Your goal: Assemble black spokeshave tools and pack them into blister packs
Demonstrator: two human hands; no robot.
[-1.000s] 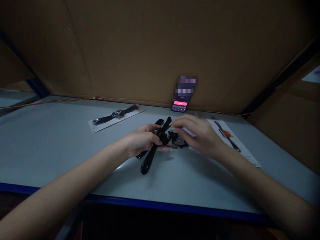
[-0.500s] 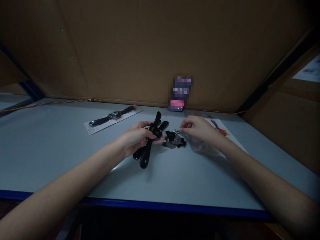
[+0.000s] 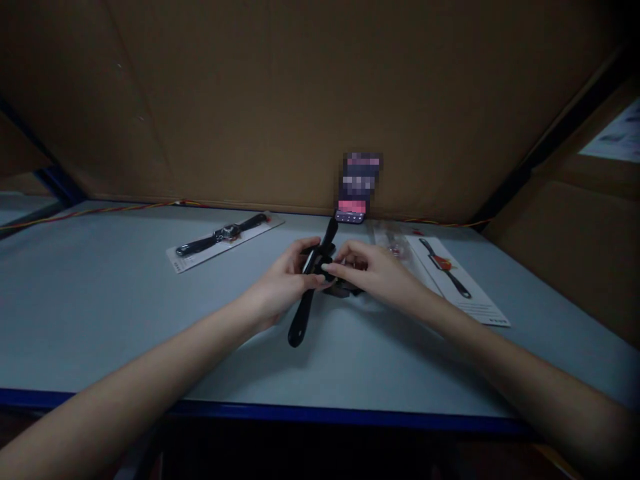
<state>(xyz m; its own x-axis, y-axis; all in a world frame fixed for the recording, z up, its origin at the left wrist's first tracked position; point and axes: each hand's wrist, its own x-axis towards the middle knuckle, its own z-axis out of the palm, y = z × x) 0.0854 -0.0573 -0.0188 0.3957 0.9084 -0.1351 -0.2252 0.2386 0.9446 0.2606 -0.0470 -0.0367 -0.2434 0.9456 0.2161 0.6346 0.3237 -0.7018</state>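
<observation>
A pale tabletop (image 3: 150, 340) spans the lower frame below brown cardboard (image 3: 225, 100); at center, the left hand (image 3: 293, 277) pinches a black-handled tool (image 3: 299, 320); the right's (image 3: 373, 267) fingertips nearly close against it.

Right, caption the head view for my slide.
Left hand holds a black tool, right hand at its middle, phone behind.

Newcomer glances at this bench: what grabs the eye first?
Probably the lit phone, upright at the table's back edge against the brown panel, the brightest thing in a dim scene. Next, front and centre, the left hand grips a long black-handled tool, with the right hand's fingers at its middle. Flanking them are a carded black tool at left and a printed white card at right.
</observation>
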